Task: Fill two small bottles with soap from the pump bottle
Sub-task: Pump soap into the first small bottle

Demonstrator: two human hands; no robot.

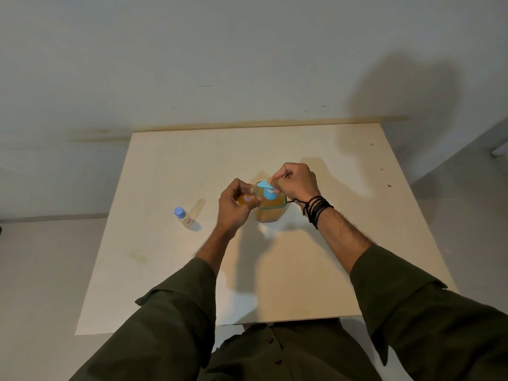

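Gripped in the curled fingers of the left hand, a small bottle is held tilted at the spout of the pump bottle. Its blue pump head is pressed by the right hand, fingers curled. A second small bottle, capped, is left standing on the table, well apart.

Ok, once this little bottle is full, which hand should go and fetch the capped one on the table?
Left, probably. The capped small bottle stands on the left hand's side, apart from everything. The right hand is on the pump bottle, across from it. The left would first have to put down the small bottle it holds.
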